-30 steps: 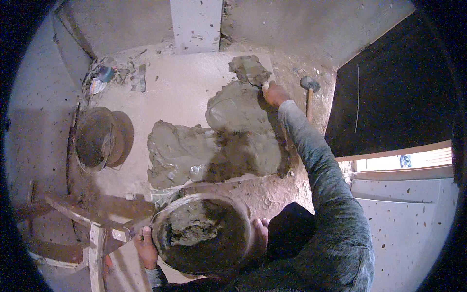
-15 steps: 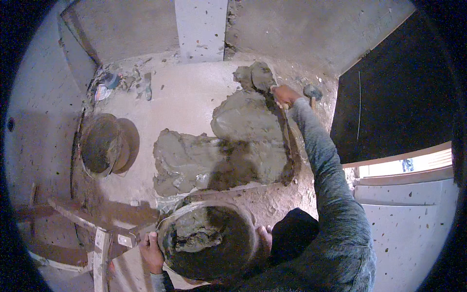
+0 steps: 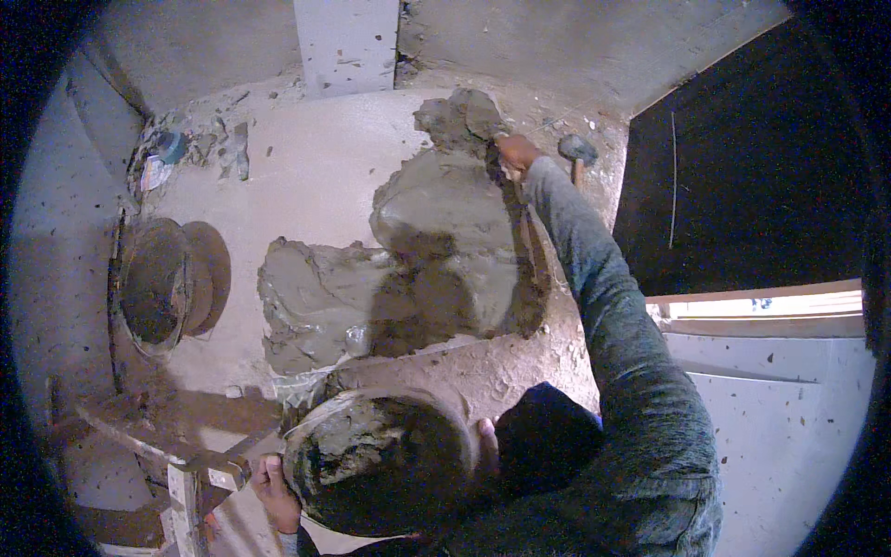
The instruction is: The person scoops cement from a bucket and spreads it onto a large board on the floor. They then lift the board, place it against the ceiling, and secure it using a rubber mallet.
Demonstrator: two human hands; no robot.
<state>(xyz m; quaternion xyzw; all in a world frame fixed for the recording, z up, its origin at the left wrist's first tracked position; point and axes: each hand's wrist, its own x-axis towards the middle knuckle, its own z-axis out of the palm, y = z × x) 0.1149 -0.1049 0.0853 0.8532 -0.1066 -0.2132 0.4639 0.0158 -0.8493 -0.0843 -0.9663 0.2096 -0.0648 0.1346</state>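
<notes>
My right hand point(image 3: 517, 155) is stretched far forward, its fingers wrapped round the handle of what looks like a trowel point(image 3: 480, 118). Wet mortar hides much of its blade, which rests in the far end of the grey mortar point(image 3: 455, 204) spread over the pale floor slab. Close to my body, my left hand point(image 3: 275, 492) grips the left rim of a round bucket point(image 3: 445, 492). That bucket is tilted, and a lump of mortar point(image 3: 357, 432) sits inside it. Part of the left fingers is hidden behind the rim.
A second bucket point(image 3: 153, 288) lies tipped at the left. A mallet point(image 3: 577, 148) is right of my right hand. Rubble and a blue roll of tape point(image 3: 171, 146) lie in the far left corner. A wooden frame point(image 3: 186, 501) stands lower left; a dark panel point(image 3: 733, 186) is on the right.
The whole view has shifted, so the floor and mortar appear farther left and higher. My right hand stays at the far mortar with the trowel; my left hand still holds the bucket.
</notes>
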